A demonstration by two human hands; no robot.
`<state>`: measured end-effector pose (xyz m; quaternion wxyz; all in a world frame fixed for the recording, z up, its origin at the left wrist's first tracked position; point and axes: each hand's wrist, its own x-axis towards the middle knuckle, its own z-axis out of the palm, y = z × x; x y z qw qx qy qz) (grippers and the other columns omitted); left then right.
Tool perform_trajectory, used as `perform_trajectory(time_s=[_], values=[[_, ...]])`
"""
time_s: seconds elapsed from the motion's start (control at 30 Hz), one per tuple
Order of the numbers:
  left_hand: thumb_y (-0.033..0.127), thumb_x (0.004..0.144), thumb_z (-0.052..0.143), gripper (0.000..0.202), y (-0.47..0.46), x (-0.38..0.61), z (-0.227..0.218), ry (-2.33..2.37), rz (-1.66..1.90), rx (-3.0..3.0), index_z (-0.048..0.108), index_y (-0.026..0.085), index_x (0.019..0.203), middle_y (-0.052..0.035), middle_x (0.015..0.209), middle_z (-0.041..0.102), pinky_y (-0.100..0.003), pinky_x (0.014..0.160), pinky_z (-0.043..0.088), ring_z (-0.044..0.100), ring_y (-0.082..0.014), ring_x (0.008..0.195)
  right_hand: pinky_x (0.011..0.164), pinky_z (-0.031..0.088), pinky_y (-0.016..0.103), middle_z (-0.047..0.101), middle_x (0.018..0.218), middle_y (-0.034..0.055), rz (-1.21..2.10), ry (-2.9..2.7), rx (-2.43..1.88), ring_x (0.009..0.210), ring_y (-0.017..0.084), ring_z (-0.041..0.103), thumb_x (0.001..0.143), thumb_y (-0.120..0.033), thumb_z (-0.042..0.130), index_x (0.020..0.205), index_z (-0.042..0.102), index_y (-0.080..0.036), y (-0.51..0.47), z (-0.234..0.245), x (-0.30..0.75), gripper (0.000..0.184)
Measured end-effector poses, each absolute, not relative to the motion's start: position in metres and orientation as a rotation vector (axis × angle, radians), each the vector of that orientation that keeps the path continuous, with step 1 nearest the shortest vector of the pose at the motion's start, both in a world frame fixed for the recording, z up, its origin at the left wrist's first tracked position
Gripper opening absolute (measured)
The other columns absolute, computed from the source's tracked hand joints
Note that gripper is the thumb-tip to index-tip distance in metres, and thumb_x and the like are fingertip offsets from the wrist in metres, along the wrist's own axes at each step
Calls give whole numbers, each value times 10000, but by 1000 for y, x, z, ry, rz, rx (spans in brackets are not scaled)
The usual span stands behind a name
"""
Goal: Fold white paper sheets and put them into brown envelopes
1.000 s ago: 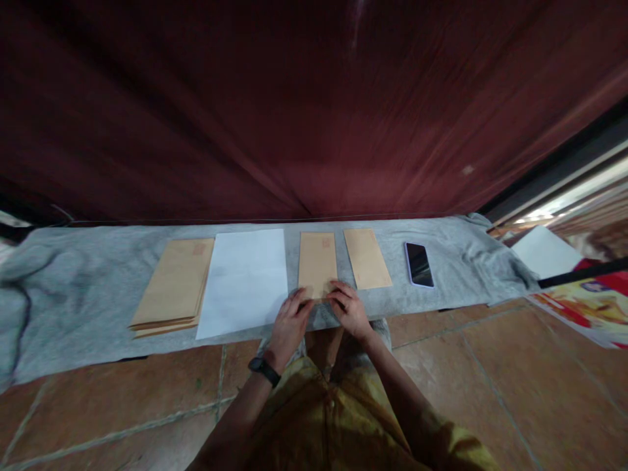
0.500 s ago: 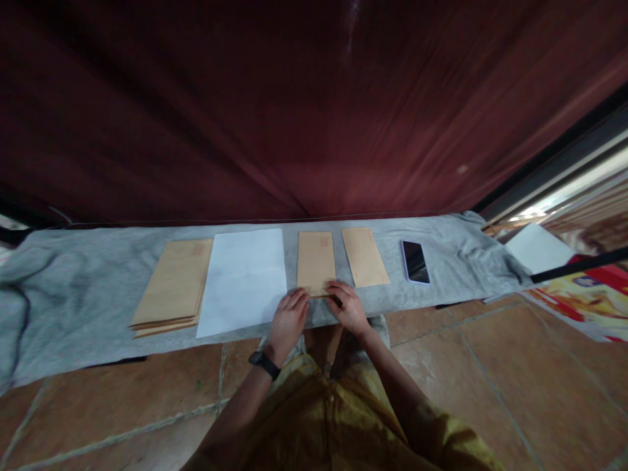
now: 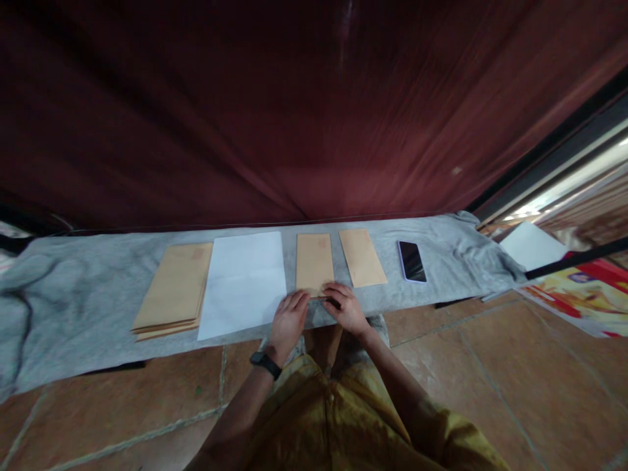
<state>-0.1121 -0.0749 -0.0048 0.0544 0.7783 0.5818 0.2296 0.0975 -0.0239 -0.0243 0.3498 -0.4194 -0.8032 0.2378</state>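
A brown paper envelope (image 3: pixel 314 260) lies on the grey cloth in front of me, with a small reddish print near its far right corner. My left hand (image 3: pixel 289 320) holds its near left corner, fingers together on the paper and the thumb hidden. At the near right corner, my right hand (image 3: pixel 346 310) pinches the folded edge, its thumb below the fingers. Just right of this envelope lies a second brown envelope (image 3: pixel 363 258), untouched. White paper (image 3: pixel 243 281) lies to the left, close to my left fingers.
A stack of several brown envelopes (image 3: pixel 173 288) lies at the left. To the right is a phone (image 3: pixel 411 261) with a dark screen. Grey cloth (image 3: pixel 88 307) covers the narrow bench, and a dark red curtain (image 3: pixel 275 131) hangs behind it. A colourful printed box (image 3: pixel 583 291) sits at far right.
My right fingers have shifted slightly left along the envelope's near edge. My left hand stays at its corner. The whole view has moved a little.
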Motion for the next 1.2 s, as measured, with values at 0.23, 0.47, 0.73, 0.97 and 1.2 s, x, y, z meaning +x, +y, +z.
perform_trajectory(time_s=[0.23, 0.47, 0.73, 0.97, 1.2], values=[[188, 969, 487, 207, -57, -113, 6, 1808, 740, 2298, 690, 195, 1012, -71, 1047, 722, -404, 914, 527, 644, -231, 979, 1038, 474, 415, 705, 1193, 68, 578, -2017, -1171, 1152, 221, 623, 962, -232, 583, 1046, 715, -239, -22, -29, 91, 157], [172, 955, 491, 190, -52, -109, 8, 1910, 683, 2292, 679, 202, 964, -59, 997, 708, -387, 869, 512, 621, -241, 938, 984, 484, 384, 708, 1118, 64, 563, -1975, -1258, 1074, 210, 635, 964, -225, 557, 994, 699, -230, -19, -27, 84, 146], [201, 969, 429, 258, -47, -105, 7, 1953, 720, 2266, 686, 221, 966, -81, 975, 695, -416, 839, 511, 614, -257, 927, 952, 472, 390, 672, 1095, 69, 508, -2023, -1359, 1072, 233, 606, 967, -220, 533, 1042, 644, -230, -21, -25, 80, 135], [117, 932, 446, 309, -62, -98, 0, 1894, 633, 2383, 660, 186, 1144, -120, 1247, 656, -472, 981, 491, 594, -289, 1144, 952, 464, 385, 661, 1085, 70, 481, -2041, -1341, 1082, 237, 593, 979, -233, 514, 1079, 628, -244, -21, -26, 81, 152], [258, 1010, 408, 407, -82, -83, -20, 1650, 646, 2484, 519, 153, 1387, -120, 1453, 558, -460, 1168, 400, 458, -240, 1404, 956, 456, 396, 667, 1103, 81, 488, -2056, -1367, 1088, 243, 587, 978, -228, 517, 1078, 629, -220, -21, -27, 81, 150]])
